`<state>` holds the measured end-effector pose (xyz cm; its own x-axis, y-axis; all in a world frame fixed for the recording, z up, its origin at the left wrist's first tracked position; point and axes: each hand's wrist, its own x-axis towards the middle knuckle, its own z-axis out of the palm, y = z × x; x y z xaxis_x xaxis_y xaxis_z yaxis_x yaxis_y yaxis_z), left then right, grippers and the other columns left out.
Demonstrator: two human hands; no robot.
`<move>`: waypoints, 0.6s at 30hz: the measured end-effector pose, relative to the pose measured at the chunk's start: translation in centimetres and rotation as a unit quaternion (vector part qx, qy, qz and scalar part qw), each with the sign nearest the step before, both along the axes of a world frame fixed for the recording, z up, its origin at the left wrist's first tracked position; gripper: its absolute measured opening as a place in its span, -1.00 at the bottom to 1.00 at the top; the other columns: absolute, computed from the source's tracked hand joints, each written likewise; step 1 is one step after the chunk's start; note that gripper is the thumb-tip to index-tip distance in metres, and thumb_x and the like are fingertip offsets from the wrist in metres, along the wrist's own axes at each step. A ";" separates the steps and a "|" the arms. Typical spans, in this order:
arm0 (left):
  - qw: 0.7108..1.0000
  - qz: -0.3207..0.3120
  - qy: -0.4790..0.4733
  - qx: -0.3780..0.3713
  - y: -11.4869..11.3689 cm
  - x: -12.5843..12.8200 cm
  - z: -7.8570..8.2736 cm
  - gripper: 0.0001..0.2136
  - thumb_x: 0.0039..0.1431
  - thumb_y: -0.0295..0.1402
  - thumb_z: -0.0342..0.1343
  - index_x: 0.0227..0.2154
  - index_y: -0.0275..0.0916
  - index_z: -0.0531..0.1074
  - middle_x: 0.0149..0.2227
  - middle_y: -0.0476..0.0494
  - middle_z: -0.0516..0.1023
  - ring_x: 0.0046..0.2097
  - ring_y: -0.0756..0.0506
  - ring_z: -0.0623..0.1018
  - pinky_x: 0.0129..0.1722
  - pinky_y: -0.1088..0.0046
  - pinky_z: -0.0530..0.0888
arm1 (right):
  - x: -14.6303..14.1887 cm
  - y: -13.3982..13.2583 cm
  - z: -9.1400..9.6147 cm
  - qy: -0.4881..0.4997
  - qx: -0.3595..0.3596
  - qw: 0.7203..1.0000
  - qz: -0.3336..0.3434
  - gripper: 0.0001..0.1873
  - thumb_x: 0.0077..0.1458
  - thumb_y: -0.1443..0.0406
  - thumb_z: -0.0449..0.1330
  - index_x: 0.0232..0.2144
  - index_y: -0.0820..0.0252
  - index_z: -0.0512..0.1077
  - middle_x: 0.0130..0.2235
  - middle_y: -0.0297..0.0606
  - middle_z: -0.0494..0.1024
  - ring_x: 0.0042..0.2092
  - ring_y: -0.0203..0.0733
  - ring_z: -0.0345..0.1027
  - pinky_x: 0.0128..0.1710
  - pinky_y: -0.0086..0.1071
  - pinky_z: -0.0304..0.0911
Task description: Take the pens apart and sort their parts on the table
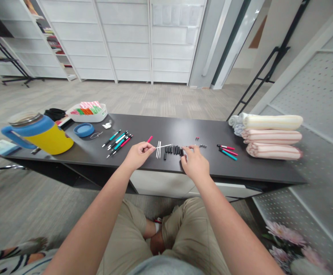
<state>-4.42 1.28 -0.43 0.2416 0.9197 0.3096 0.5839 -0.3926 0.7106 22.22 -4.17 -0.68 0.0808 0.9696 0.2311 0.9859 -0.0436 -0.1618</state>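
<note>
My left hand [140, 154] pinches a thin white pen refill [164, 146] that points right across the desk. Just behind its fingers shows a red pen barrel [150, 139], partly hidden by the hand. Several white refills [158, 151] lie beside the pinch. To their right runs a row of short black pen grips [174, 150], with one grip [165, 156] lying nearer the front edge. At the row's right end, my right hand [195, 162] has thumb and index finger closed about the last grip [181, 151]. Small silver tips [203, 146] and tiny red parts [197, 138] lie beyond it.
Assembled pens [119, 143] lie left; red and teal pen parts [227, 151] lie right. Rolled towels [272, 137] are stacked at the right end. A yellow-blue mug [46, 135], blue lid [83, 130] and white basket [100, 114] stand on the dark desk [166, 126].
</note>
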 end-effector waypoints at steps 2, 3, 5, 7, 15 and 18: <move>1.000 -0.001 0.002 0.000 0.0 0.0 0.0 -0.72 0.33 -0.10 0.13 -0.33 -0.19 0.58 -0.42 0.01 0.47 -0.36 -0.03 0.39 -0.32 0.44 0.29 | 0.0 0.0 0.0 -0.001 -0.001 1.000 0.005 -0.52 0.37 0.20 0.02 0.27 -0.15 0.43 0.28 -0.16 0.34 -0.07 -0.12 0.52 -0.14 -0.33 0.41; 1.000 -0.001 0.004 0.000 0.0 0.0 0.1 -0.72 0.33 -0.10 0.13 -0.33 -0.19 0.58 -0.42 0.01 0.47 -0.36 -0.03 0.40 -0.32 0.44 0.29 | 0.0 0.0 0.0 -0.001 0.000 1.000 0.006 -0.52 0.37 0.20 0.02 0.26 -0.16 0.43 0.27 -0.17 0.35 -0.08 -0.12 0.52 -0.14 -0.32 0.41; 1.000 0.000 0.006 0.001 0.0 0.0 0.1 -0.72 0.32 -0.10 0.13 -0.33 -0.19 0.58 -0.42 0.01 0.47 -0.36 -0.03 0.40 -0.32 0.44 0.30 | 0.0 0.1 0.0 -0.001 0.001 1.000 0.005 -0.53 0.38 0.20 0.02 0.25 -0.16 0.45 0.26 -0.16 0.35 -0.08 -0.12 0.53 -0.14 -0.31 0.40; 1.000 0.000 0.006 0.003 0.0 0.0 0.1 -0.72 0.32 -0.10 0.13 -0.33 -0.19 0.58 -0.41 0.00 0.48 -0.36 -0.04 0.40 -0.32 0.44 0.30 | -0.1 0.1 0.0 -0.001 0.000 1.000 0.003 -0.53 0.38 0.21 0.01 0.24 -0.14 0.46 0.27 -0.14 0.35 -0.07 -0.11 0.53 -0.13 -0.31 0.40; 1.000 0.003 0.004 0.000 -0.1 0.1 0.2 -0.72 0.32 -0.11 0.14 -0.34 -0.20 0.58 -0.44 0.02 0.44 -0.38 -0.02 0.37 -0.31 0.44 0.30 | -0.2 0.1 0.1 0.004 0.000 1.000 -0.001 -0.53 0.37 0.21 0.03 0.25 -0.09 0.46 0.24 -0.12 0.38 -0.07 -0.11 0.52 -0.14 -0.32 0.39; 1.000 0.004 0.001 -0.003 -0.1 0.1 0.2 -0.72 0.32 -0.11 0.14 -0.34 -0.20 0.58 -0.44 0.02 0.44 -0.37 -0.02 0.38 -0.31 0.44 0.30 | -0.2 0.1 0.0 0.004 0.003 1.000 -0.002 -0.54 0.36 0.20 0.04 0.24 -0.05 0.46 0.24 -0.12 0.38 -0.08 -0.11 0.52 -0.15 -0.33 0.38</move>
<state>-4.28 1.15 -0.24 0.2355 0.9234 0.3031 0.5874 -0.3837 0.7126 22.03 -4.09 -0.66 0.0857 0.9677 0.2371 0.9844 -0.0457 -0.1696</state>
